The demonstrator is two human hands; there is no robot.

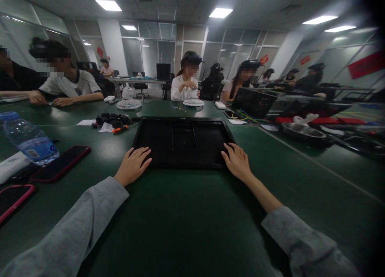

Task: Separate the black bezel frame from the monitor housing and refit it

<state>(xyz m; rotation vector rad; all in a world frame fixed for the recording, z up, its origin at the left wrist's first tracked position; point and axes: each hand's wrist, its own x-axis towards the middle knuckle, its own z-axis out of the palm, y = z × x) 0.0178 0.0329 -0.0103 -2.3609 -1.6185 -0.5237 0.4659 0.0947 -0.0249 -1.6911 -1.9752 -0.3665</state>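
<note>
A flat black rectangular frame or tray (183, 159) with raised edges and inner ribs lies on the green table (180, 213) in front of me. My left hand (134, 164) rests at its left edge, fingers spread and touching the near left corner. At the right edge, my right hand (236, 160) lies with its fingers apart on the near right corner. Neither hand is wrapped round anything.
On the left are a water bottle (30, 138), a phone (60, 164) and a red-edged phone (13, 201). Dark cables (111, 120) lie beyond the frame. A metal pan (303, 130) sits at right. Several people work across the table near white fans (128, 104).
</note>
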